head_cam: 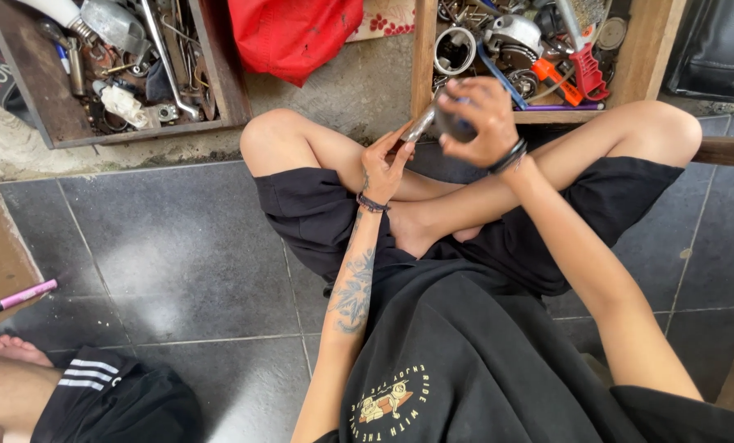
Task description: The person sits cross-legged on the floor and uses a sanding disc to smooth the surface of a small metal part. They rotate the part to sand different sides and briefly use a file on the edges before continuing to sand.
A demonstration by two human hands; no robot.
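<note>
I sit cross-legged on a dark tiled floor. My left hand (383, 166) pinches a short shiny metal rod (420, 125) by its lower end. My right hand (480, 121) is closed around a dark rounded part (451, 125) at the rod's upper end. Both hands hover above my knees, just in front of a wooden tray. Most of the dark part is hidden by my fingers.
A wooden tray (423, 57) of metal parts and red-handled tools lies ahead on the right, another tray (223, 70) of tools ahead on the left, a red cloth (293, 33) between them. Another person's leg (22, 385) and a pink marker (18, 297) are at the left.
</note>
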